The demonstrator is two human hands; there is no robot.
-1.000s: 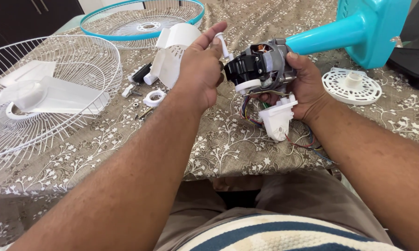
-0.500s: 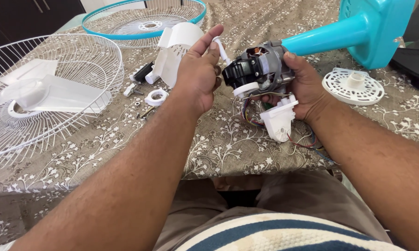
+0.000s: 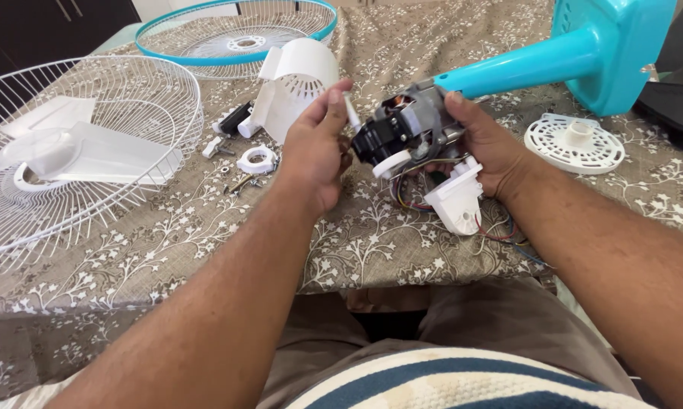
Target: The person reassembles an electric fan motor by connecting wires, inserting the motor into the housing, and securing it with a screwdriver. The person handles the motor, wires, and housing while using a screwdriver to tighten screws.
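A fan motor [image 3: 402,129] with a black gearbox end and grey casing is held over the patterned tablecloth, still joined to the turquoise stand neck [image 3: 508,70]. My right hand [image 3: 484,148] grips the motor from behind and below. My left hand [image 3: 315,148] pinches a thin white pin [image 3: 352,112] right beside the motor's black end. A white plastic switch block [image 3: 459,198] hangs under the motor with coloured wires [image 3: 493,227] trailing from it.
A white rear motor cover [image 3: 300,79] lies behind my left hand. A white ring nut [image 3: 256,160] and small screws sit left of it. A white wire guard [image 3: 91,144] holds the clear fan blade. A turquoise-rimmed guard [image 3: 235,34] lies at the back. A white round disc [image 3: 575,142] rests at right.
Both hands and the motor have shifted slightly left and down. My left fingers have closed tighter on the white pin, drawing it nearer the motor's black end.
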